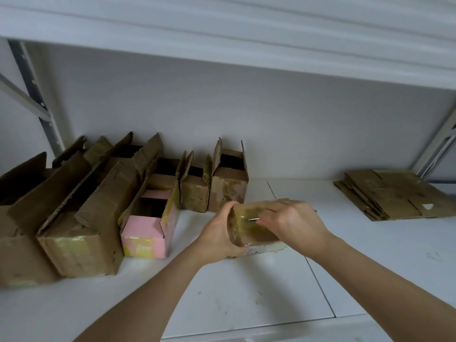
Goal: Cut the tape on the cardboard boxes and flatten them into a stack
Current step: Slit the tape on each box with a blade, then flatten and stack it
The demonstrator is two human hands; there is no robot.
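Head view: a small taped box lies on the white shelf, just in front of the row of open boxes; the left hand wraps its left end, thumb on top and fingers curled beneath; the right hand rests over the right part of the box, its fingers closed around a thin blade whose metal tip lies on the glossy tape across the top; a pale label strip at the box's near edge carries print too blurred to read. To the left stand the open boxes, flaps up, among them a pink box with yellowish tape; small dark marks on one brown flap cannot be read. Well apart to the right, against the wall, lies a stack of flattened cardboard; it shows no legible writing.
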